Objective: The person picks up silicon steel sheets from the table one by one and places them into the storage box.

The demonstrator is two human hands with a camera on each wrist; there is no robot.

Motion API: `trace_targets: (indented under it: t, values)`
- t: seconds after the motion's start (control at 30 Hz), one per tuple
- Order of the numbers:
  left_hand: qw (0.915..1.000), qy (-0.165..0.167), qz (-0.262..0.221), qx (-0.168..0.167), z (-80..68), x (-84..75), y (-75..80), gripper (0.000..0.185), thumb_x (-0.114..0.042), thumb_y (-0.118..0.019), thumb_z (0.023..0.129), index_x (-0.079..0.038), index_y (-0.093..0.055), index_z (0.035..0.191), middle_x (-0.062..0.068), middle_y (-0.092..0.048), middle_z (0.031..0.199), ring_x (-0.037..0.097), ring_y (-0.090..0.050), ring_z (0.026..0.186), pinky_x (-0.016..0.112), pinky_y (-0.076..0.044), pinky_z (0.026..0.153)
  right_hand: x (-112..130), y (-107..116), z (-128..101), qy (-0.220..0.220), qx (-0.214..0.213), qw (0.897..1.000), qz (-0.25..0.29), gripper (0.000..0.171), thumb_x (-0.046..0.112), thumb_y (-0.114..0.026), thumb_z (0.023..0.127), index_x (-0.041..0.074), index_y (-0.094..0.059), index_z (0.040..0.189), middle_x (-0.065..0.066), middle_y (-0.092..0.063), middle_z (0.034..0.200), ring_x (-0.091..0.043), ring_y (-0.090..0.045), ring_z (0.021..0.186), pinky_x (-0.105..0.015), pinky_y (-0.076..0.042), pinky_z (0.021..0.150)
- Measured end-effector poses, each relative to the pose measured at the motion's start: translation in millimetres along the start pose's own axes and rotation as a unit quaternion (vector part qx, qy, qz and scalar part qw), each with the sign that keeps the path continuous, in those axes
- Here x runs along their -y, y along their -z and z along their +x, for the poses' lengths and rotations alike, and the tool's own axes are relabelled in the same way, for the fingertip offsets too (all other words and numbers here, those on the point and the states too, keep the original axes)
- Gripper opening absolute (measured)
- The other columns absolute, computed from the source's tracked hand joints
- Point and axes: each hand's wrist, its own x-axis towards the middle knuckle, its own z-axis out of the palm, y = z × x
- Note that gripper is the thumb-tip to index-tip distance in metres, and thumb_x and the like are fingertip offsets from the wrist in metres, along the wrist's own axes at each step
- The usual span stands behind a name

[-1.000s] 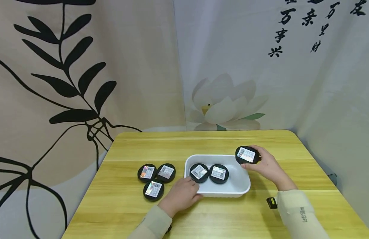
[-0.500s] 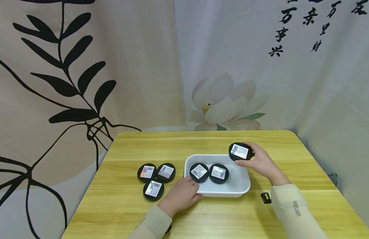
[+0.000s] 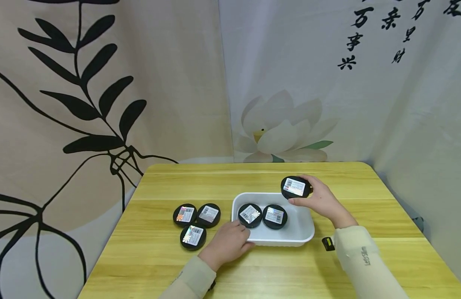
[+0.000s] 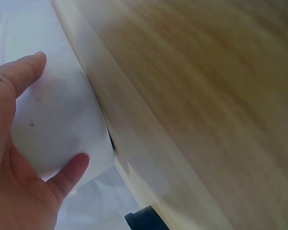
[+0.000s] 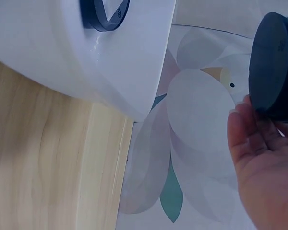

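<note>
A round black tin (image 3: 295,187) with a barcode label is pinched by its edge between thumb and curled fingers (image 3: 303,202) of the right hand (image 3: 320,201), label side up and tilted, and is held in the air above the far right corner of the white tray (image 3: 306,230), clear of its rim; gripped by the edge this way, the flat underside is left free, as the right wrist view shows, where the tin (image 5: 273,67) is seen edge-on against the fingers (image 5: 245,139). The left hand (image 3: 228,243) is laid on the tray's near left corner with fingers relaxed and slightly spread, one fingertip (image 4: 79,163) over the rim (image 4: 93,103), which looks like steadying so the light tray does not slide on the desk (image 3: 252,270). Two like tins (image 3: 250,215) (image 3: 274,216) lie flat side by side in the left half of the tray, labels up, with bare floor to their right. Three more (image 3: 184,214) (image 3: 209,214) (image 3: 193,236) are clustered on the desk left of the tray, touching or nearly so. A small black object (image 3: 328,243) is seen by the right sleeve.
</note>
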Motion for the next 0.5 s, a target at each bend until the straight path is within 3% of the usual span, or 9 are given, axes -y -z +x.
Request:
trace_targets:
  t: [0.5]
  values:
    - [1.0,-0.007,0.003,-0.004,-0.6,-0.7,4.1,0.036,-0.053,-0.059,0.097,-0.022,-0.06,0.078,-0.009,-0.07,0.091,0.011,-0.055,0.084,0.028,-0.048,0.078,3,-9,13,0.033,0.016,0.999,0.003,0.094,0.044,-0.088,0.074,0.007,-0.044,0.148,-0.02,-0.05,0.146,-0.038,-0.053,0.126,-0.056,-0.045,0.102]
